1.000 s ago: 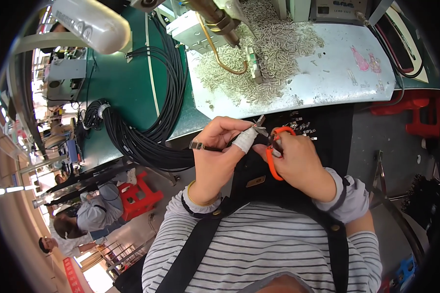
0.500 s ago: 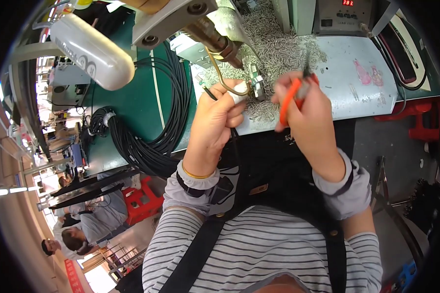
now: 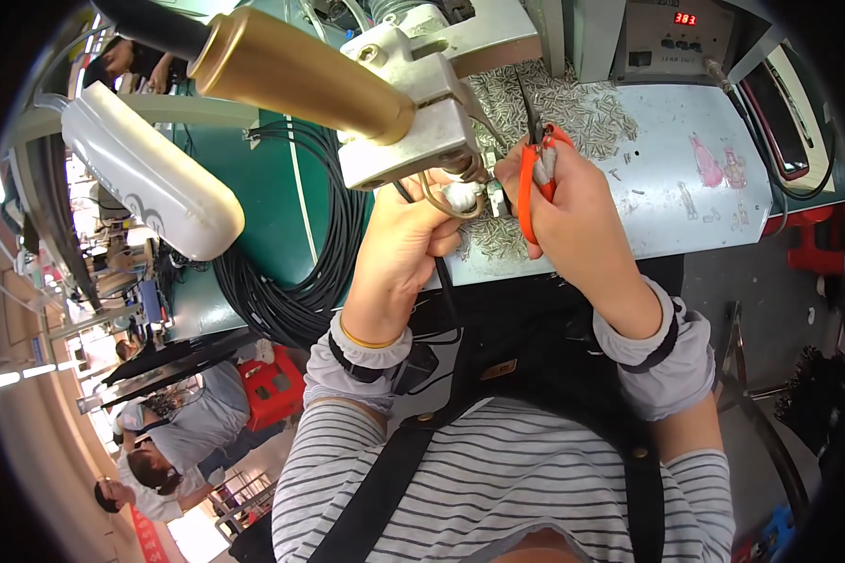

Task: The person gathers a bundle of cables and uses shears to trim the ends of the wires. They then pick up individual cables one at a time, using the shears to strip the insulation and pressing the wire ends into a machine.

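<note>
The left hand (image 3: 399, 249) pinches a thin black cable (image 3: 446, 281) up at the grey metal machine head (image 3: 422, 141), while the right hand (image 3: 573, 220) grips orange-handled scissors (image 3: 535, 174), fingers curled, to snip.

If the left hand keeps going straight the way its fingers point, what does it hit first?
Probably the grey metal head of the brass-coloured tool just beyond the left hand; depth is unclear.

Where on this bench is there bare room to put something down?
The pale mat is mostly bare right of the right hand, toward the pink stickers. The green top is free between the cable coil and the machine head. Metal bits crowd the middle.
</note>
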